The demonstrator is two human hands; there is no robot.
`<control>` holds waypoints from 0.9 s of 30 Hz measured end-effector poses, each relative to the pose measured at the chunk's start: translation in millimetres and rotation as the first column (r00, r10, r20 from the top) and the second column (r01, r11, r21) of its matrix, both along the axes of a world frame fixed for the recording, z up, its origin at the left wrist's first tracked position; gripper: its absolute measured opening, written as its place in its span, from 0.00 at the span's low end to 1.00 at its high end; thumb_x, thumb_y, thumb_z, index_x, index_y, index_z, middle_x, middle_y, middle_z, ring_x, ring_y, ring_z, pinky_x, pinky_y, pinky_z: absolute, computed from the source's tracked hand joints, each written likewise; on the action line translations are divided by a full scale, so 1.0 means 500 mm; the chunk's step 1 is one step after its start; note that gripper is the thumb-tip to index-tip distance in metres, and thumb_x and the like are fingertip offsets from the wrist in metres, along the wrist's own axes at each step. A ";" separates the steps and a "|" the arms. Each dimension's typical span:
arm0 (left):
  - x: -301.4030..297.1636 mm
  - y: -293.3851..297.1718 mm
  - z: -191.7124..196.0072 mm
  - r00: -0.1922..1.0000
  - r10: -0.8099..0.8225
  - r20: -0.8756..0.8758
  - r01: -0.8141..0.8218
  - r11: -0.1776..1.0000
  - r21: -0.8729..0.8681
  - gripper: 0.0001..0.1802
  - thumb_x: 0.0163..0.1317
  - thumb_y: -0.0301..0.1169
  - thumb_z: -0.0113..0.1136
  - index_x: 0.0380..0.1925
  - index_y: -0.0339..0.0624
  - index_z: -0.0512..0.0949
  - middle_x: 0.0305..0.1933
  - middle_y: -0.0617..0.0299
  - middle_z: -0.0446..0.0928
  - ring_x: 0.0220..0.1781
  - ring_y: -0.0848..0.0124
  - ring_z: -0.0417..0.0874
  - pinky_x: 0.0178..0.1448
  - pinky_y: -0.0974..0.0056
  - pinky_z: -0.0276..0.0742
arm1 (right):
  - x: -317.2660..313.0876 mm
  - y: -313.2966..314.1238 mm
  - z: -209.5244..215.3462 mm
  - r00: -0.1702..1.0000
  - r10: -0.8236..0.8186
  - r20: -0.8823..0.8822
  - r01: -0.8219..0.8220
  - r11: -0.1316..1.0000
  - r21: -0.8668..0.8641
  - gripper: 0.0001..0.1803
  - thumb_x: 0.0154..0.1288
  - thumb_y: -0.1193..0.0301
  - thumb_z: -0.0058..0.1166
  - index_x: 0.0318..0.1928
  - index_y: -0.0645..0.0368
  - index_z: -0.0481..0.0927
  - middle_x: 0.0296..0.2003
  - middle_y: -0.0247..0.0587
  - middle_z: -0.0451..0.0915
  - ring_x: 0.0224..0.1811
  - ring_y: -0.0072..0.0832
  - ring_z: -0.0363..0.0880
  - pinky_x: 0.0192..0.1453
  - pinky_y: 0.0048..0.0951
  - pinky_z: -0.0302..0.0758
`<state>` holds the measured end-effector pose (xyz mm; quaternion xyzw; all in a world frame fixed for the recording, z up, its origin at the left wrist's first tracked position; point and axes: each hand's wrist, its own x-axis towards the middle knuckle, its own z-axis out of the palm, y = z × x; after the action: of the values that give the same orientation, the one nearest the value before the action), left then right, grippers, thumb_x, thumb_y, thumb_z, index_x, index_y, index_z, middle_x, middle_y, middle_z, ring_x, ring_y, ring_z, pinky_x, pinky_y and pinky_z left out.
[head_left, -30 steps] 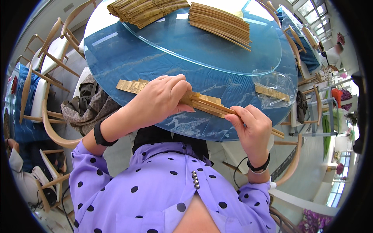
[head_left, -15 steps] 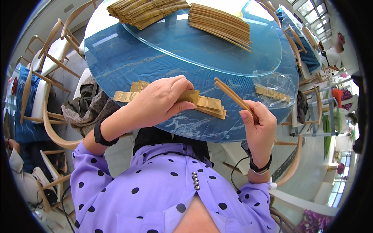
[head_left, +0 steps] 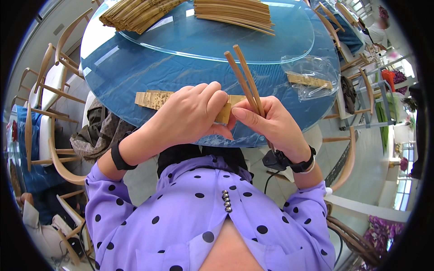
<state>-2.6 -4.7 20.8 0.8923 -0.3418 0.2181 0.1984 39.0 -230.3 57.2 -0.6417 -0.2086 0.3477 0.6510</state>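
Two chopsticks [head_left: 241, 80] were gripped in the closed right hand [head_left: 275, 122], between the person and the glass turntable [head_left: 217, 45], with their upper ends spread slightly apart and pointing toward it. One gold paper sleeve [head_left: 223, 115] was pinched by the left hand [head_left: 192, 106], on the turntable's near side; whether it was also touched by the right fingertips could not be told. On the surface [head_left: 113, 86], several loose gold sleeves [head_left: 152, 99] were spread on the turntable's near-left side, partly covered by the left hand, so that an exact count could not be made. One clear plastic bag [head_left: 312, 70] was placed at the turntable's near-right edge. Two piles were carried on the turntable: one of wrapped chopsticks [head_left: 138, 13] on its left, one of bare sticks [head_left: 233, 13] toward its middle, neither countable stick by stick.

Half a second earlier, the right hand had been held well apart from the left; it had now been brought close beside it, and the two chopsticks had been tipped more upright.
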 end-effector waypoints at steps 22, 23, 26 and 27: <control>-0.016 0.028 -0.012 0.999 0.003 0.047 -0.005 1.000 0.027 0.27 0.62 0.56 0.64 0.37 0.43 0.70 0.32 0.63 0.68 0.34 0.67 0.79 0.37 0.62 0.74 | 0.003 0.032 0.004 0.989 0.020 0.146 0.004 0.986 -0.166 0.07 0.69 0.77 0.62 0.45 0.66 0.85 0.28 0.25 0.79 0.28 0.09 0.68 0.31 0.16 0.64; -0.013 0.023 -0.018 0.998 0.013 0.059 -0.015 0.999 0.030 0.27 0.62 0.56 0.64 0.38 0.43 0.70 0.33 0.62 0.68 0.34 0.67 0.78 0.37 0.62 0.74 | 0.000 0.039 0.002 0.987 0.026 0.159 0.004 0.983 -0.182 0.07 0.69 0.77 0.61 0.46 0.66 0.85 0.28 0.24 0.78 0.28 0.09 0.68 0.31 0.16 0.64; -0.021 0.018 -0.006 0.989 0.014 0.145 -0.039 0.985 0.170 0.24 0.68 0.54 0.58 0.36 0.43 0.70 0.31 0.64 0.67 0.31 0.71 0.74 0.32 0.66 0.70 | -0.008 0.049 -0.014 0.987 0.031 0.159 -0.012 0.993 -0.121 0.07 0.69 0.79 0.60 0.46 0.67 0.85 0.34 0.32 0.86 0.34 0.11 0.78 0.37 0.16 0.73; -0.021 0.013 -0.010 0.986 0.021 0.167 -0.045 0.988 0.145 0.24 0.69 0.54 0.57 0.35 0.43 0.70 0.32 0.64 0.67 0.31 0.71 0.74 0.31 0.65 0.70 | -0.008 0.046 -0.014 0.986 0.027 0.162 -0.006 0.992 -0.129 0.07 0.69 0.79 0.61 0.45 0.68 0.85 0.33 0.31 0.85 0.34 0.11 0.78 0.37 0.16 0.74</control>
<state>-13.2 1.6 15.8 0.8890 -0.3575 0.2686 0.0987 35.1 -207.5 50.1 -0.7067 -0.2437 0.3120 0.5864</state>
